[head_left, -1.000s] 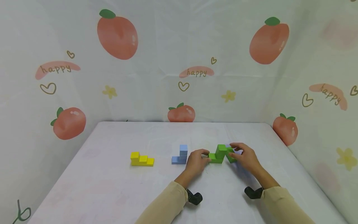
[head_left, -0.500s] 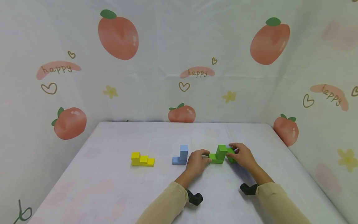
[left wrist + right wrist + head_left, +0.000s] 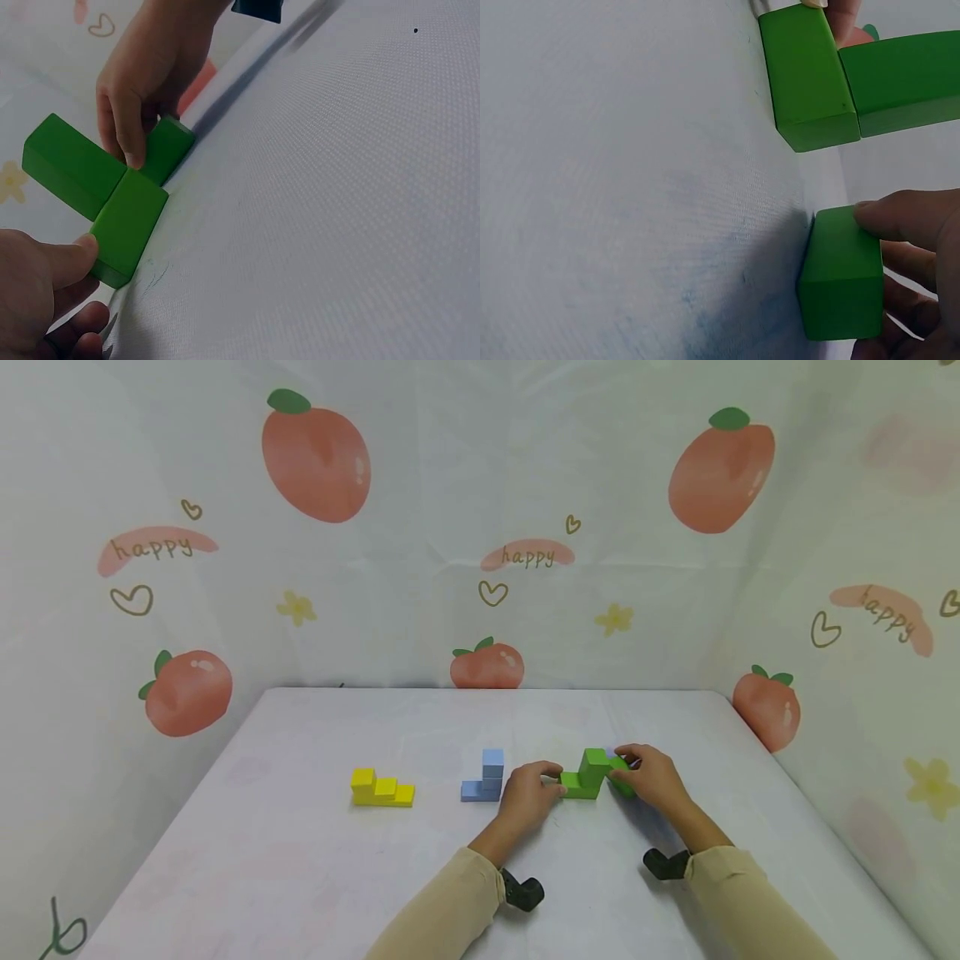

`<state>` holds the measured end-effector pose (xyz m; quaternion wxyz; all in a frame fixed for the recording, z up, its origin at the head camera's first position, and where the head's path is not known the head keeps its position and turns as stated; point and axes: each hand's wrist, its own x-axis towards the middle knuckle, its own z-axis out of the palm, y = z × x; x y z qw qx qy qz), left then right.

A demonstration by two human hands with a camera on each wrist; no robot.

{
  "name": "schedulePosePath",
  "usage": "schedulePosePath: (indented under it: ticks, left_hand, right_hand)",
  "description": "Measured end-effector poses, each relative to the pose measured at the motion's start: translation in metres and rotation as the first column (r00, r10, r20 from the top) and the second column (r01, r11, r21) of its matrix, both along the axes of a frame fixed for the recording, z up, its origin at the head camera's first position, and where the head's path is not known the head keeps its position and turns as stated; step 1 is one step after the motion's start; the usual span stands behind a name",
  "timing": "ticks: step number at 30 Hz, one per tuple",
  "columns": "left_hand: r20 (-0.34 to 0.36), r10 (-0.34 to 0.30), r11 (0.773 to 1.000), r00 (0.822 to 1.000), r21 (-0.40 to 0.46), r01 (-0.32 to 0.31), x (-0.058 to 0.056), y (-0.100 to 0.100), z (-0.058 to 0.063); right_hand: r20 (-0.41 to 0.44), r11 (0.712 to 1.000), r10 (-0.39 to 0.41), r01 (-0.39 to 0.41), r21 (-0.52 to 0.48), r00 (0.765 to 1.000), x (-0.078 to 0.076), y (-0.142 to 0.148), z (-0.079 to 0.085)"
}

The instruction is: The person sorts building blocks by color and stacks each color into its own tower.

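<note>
My left hand (image 3: pixel 527 795) holds the left end of a flat green block (image 3: pixel 576 787), with the thumb against that end. On the flat block's right end stands an upright green block (image 3: pixel 592 768). To the right of this pair, my right hand (image 3: pixel 657 783) grips another green block (image 3: pixel 622 787) between thumb and fingers. The right wrist view shows a gap between this gripped block (image 3: pixel 844 277) and the flat block (image 3: pixel 806 75). From the left wrist side, the upright block (image 3: pixel 73 161) hides nothing of the left thumb (image 3: pixel 71 261).
Just left of my left hand is a blue block stack (image 3: pixel 491 774) with a low step. Farther left, yellow blocks (image 3: pixel 382 789) form a staircase. All sit on a white table (image 3: pixel 300 877) backed by a fruit-printed curtain (image 3: pixel 420 468).
My right hand has shifted slightly left and its fingers have come in around the right green block. My left hand, the blue stack and the yellow blocks have stayed put.
</note>
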<state>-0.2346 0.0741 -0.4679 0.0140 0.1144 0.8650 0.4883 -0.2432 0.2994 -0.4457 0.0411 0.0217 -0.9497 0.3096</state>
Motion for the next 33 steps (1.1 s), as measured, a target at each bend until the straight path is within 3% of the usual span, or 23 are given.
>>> schedulePosePath:
  ticks: [16,27,33]
  left_hand:
    - [-0.002,0.006,1.000,1.000,0.011,-0.006,0.000,0.000,-0.001]
    - [-0.012,-0.009,1.000,1.000,0.017,0.010,-0.001,0.000,-0.003]
    - [-0.015,-0.010,1.000,1.000,0.013,0.010,-0.001,-0.001,-0.004]
  right_hand:
    - [-0.112,0.991,-0.035,0.020,-0.130,0.993,0.011,0.005,0.019]
    - [-0.289,0.974,-0.054,-0.014,-0.227,0.956,0.020,0.001,0.043]
    - [-0.331,0.945,-0.053,-0.060,-0.321,0.942,0.021,-0.003,0.051]
